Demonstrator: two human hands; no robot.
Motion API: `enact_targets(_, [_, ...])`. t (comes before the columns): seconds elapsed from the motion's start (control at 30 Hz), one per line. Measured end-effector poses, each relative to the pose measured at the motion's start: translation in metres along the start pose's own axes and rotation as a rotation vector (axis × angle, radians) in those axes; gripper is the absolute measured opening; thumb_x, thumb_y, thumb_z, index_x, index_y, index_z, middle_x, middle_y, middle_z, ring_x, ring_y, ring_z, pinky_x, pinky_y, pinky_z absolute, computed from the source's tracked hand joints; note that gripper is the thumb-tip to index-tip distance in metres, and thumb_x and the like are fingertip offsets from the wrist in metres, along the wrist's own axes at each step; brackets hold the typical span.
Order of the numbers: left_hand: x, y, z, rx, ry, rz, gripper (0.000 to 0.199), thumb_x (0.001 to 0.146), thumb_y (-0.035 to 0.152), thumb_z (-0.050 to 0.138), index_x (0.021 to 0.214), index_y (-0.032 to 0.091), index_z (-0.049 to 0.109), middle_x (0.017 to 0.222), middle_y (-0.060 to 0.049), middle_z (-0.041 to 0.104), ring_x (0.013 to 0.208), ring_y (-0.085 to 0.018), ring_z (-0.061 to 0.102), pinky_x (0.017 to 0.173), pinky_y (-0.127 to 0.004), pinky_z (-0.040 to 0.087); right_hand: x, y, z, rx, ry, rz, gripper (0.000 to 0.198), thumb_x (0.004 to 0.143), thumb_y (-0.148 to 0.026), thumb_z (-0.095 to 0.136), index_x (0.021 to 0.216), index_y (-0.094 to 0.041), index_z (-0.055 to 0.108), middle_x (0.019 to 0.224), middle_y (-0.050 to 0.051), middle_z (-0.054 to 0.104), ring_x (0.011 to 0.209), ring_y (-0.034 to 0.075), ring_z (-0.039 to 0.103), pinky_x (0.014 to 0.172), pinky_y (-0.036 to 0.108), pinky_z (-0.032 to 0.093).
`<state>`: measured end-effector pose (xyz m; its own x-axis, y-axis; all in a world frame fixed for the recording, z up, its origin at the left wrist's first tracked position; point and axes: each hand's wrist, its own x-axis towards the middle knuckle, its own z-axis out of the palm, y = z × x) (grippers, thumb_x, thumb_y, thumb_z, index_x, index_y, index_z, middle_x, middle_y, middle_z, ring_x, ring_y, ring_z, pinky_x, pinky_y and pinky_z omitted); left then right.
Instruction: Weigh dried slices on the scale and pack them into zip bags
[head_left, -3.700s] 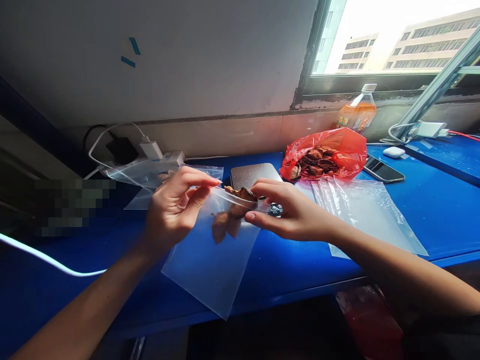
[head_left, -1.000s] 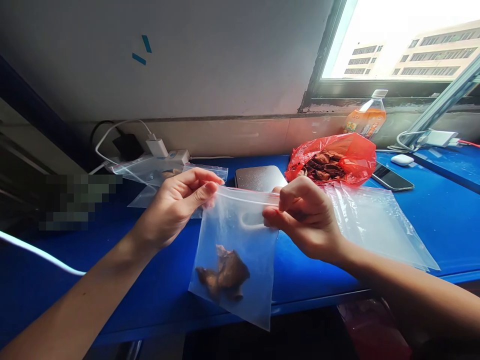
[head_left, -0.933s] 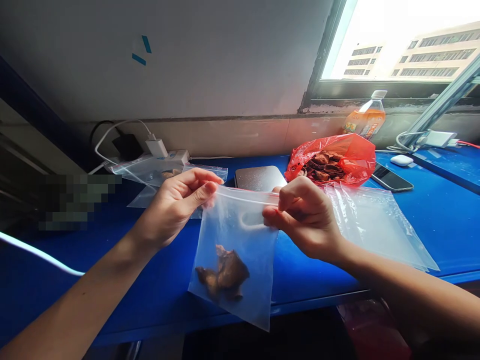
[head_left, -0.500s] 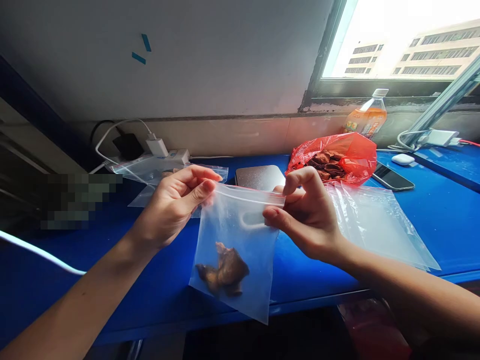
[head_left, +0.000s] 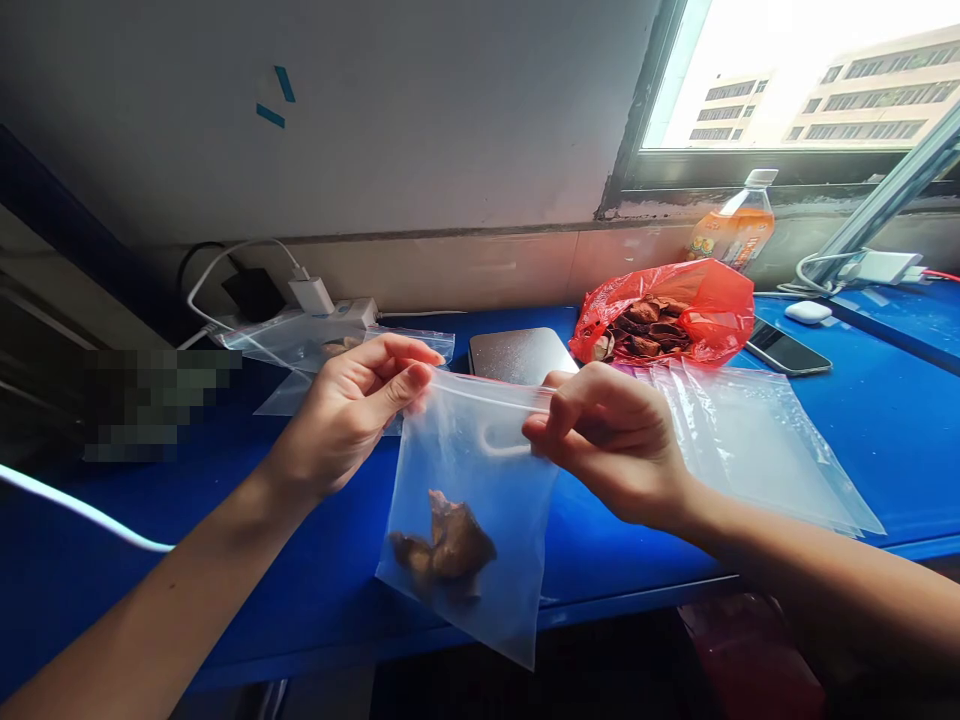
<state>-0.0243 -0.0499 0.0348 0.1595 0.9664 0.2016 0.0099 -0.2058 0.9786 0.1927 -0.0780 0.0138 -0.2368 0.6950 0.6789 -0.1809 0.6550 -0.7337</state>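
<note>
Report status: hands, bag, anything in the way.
Left hand, right hand pinching clear zip bag near opposite top corners. Brown pieces low inside. Silver-topped device behind, partly hidden; no obstruction apparent.

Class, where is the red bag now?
In the head view, the red bag sits right of centre on the blue table, between the silver plate and the phone, beyond the right hand.

A bag (head_left: 480, 465) is between my left hand (head_left: 360, 410) and my right hand (head_left: 615, 440), with some pieces (head_left: 454, 545) low inside. Behind it, a scale (head_left: 521, 352) lies on the table (head_left: 615, 560); to its right is a sack (head_left: 724, 305), and behind this, a bottle (head_left: 735, 225).
</note>
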Motion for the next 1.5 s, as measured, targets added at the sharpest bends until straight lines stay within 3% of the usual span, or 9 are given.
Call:
enact_targets(0.47, [0.0006,0.0016,0.0001,0.068,-0.01,-0.015,0.037,0.067,0.048,0.085,0.085,0.019,0.071,0.064,0.002,0.058,0.058,-0.009,0.052,0.055,-0.019,0.047,-0.0019,0.0034,0.0005,0.126,0.0,0.051,0.027,0.086,-0.013,0.066,0.079,-0.023,0.042,0.062,-0.008,0.044,0.051,0.006,0.039,0.046,0.019,0.031])
enact_targets(0.6, [0.0004,0.0018,-0.0007,0.114,-0.036,-0.022,0.041,0.069,0.055,0.082,0.074,0.017,0.066,0.062,0.002,0.055,0.057,-0.011,0.051,0.054,-0.021,0.045,-0.0028,0.0035,0.0003,0.165,-0.012,0.09,0.029,0.088,-0.013,0.065,0.083,-0.025,0.039,0.063,-0.008,0.046,0.051,0.007,0.04,0.046,0.02,0.032])
enact_targets(0.73, [0.0001,0.0029,-0.0007,0.126,-0.048,-0.031,0.046,0.069,0.058,0.081,0.065,0.017,0.06,0.061,0.001,0.054,0.057,-0.01,0.049,0.053,-0.021,0.044,-0.0034,0.0029,0.0002,0.142,-0.004,0.073,0.028,0.088,-0.012,0.064,0.081,-0.025,0.039,0.063,-0.008,0.043,0.051,0.006,0.037,0.045,0.019,0.03])
enact_targets(0.93, [0.0008,0.0022,-0.0004,0.112,-0.039,-0.02,0.046,0.068,0.057,0.082,0.068,0.017,0.06,0.062,0.003,0.053,0.058,-0.009,0.05,0.056,-0.02,0.045,-0.0037,0.0055,0.0005,0.048,0.017,0.01,0.026,0.087,-0.013,0.064,0.077,-0.023,0.043,0.062,-0.008,0.039,0.052,0.007,0.036,0.047,0.021,0.03])
enact_targets(1.5, [0.0004,0.0011,-0.0006,0.116,-0.044,0.001,0.044,0.07,0.055,0.081,0.069,0.017,0.059,0.062,0.003,0.052,0.058,-0.009,0.048,0.056,-0.02,0.043,-0.004,0.0062,-0.0009,-0.001,0.013,0.034,0.025,0.088,-0.018,0.065,0.075,-0.023,0.044,0.061,-0.007,0.04,0.052,0.007,0.036,0.047,0.021,0.031])
